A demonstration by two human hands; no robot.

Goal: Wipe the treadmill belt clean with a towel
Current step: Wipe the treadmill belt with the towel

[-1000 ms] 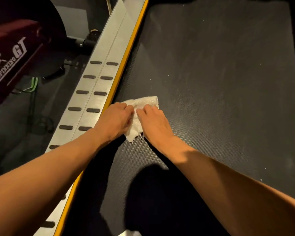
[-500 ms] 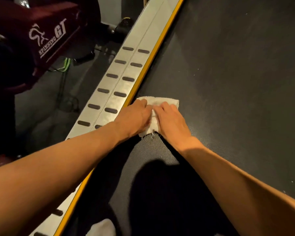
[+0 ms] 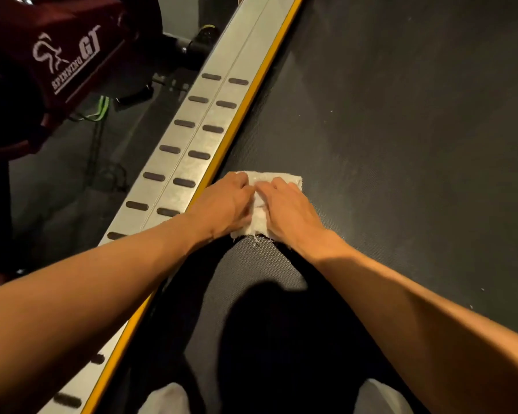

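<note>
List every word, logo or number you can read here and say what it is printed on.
"SPINNING GT": white letters beside a white cyclist logo, on the dark red spin bike frame at upper left.
Nothing readable shows on the towel, the treadmill belt or the silver side rail.

Both forearms (image 3: 102, 297) are bare with no sleeves, watch or rings visible on left hand (image 3: 222, 204) or right hand (image 3: 287, 207).

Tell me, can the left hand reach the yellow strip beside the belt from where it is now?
Probably yes. The left hand presses the towel at the belt's left edge, right beside the yellow strip, with nothing between them.
</note>
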